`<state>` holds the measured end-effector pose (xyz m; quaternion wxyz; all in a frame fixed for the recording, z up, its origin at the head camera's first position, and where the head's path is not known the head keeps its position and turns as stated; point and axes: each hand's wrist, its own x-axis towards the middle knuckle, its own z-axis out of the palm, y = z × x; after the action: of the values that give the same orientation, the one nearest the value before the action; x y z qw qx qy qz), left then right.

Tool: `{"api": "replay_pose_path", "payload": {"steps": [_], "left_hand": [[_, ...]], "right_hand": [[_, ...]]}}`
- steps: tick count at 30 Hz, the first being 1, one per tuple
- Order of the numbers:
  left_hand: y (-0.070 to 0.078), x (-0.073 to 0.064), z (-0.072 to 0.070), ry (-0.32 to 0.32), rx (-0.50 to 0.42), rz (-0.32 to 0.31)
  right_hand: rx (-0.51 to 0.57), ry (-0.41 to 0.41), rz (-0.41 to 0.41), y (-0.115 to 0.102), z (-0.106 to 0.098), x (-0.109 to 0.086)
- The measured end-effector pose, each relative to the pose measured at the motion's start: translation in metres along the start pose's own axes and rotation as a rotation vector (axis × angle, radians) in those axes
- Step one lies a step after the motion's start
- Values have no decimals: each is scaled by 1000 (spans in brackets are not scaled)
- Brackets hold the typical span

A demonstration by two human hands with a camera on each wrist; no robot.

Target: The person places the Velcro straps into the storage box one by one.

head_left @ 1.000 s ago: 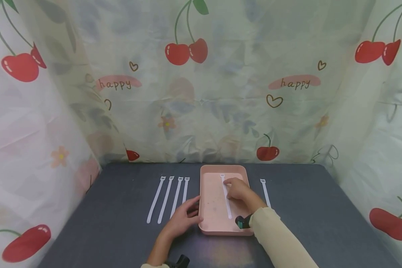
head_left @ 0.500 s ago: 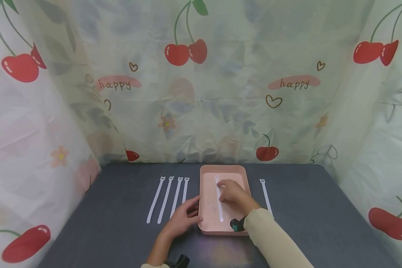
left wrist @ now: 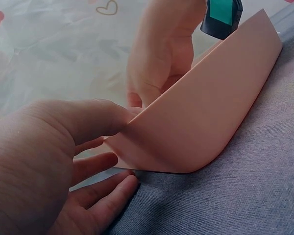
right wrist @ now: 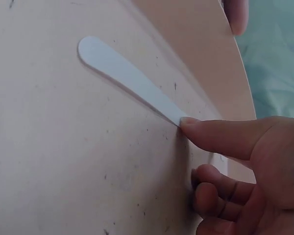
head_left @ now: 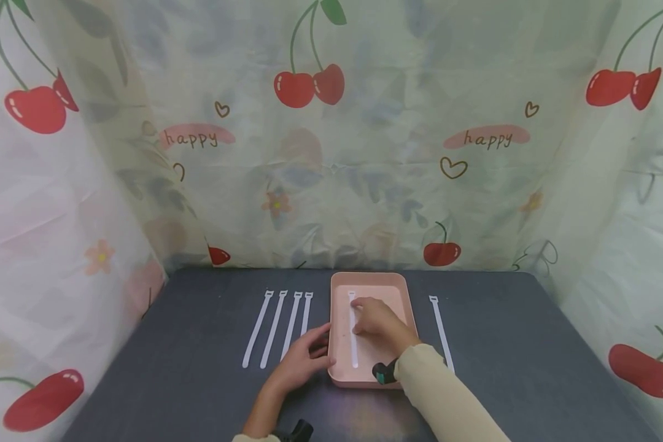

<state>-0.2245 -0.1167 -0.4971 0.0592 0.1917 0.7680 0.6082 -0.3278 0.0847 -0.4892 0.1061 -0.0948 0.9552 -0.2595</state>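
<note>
A pink tray (head_left: 378, 362) stands on the dark table, with a white cable tie (head_left: 355, 351) lengthwise in its left part, slotted head toward the back. My right hand (head_left: 378, 320) reaches into the tray and holds the tie between thumb and index finger. In the right wrist view, the thumb (right wrist: 220, 134) lies against the strap, whose rounded tail (right wrist: 95, 51) extends over the tray floor; the other fingers are bent. Outside the tray's left side, my left hand (head_left: 304, 361) keeps its fingers loosely spread. Its thumb (left wrist: 100, 117) touches the tray wall (left wrist: 186, 112) near the rim.
Several white cable ties (head_left: 273, 328) lie in a row left of the tray, partly covered by my left hand. Another cable tie (head_left: 441, 328) lies right of the tray beside my sleeve. A cherry-printed curtain (head_left: 331, 184) surrounds the table (head_left: 160, 368).
The right hand has moved left inside the tray, and the cable tie has moved left with it, now lying straighter. The left hand and the tray stay put.
</note>
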Motion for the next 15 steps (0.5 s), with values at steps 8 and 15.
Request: {"api": "replay_pose_path", "payload": {"steps": [8,15], "left_hand": [[-27,9,0,3,11,7],[-33,10,-1,-7,15,-3]], "right_hand": [[-46,3,6,-9,3,3],[-18,0,-6,-9,7,4]]}}
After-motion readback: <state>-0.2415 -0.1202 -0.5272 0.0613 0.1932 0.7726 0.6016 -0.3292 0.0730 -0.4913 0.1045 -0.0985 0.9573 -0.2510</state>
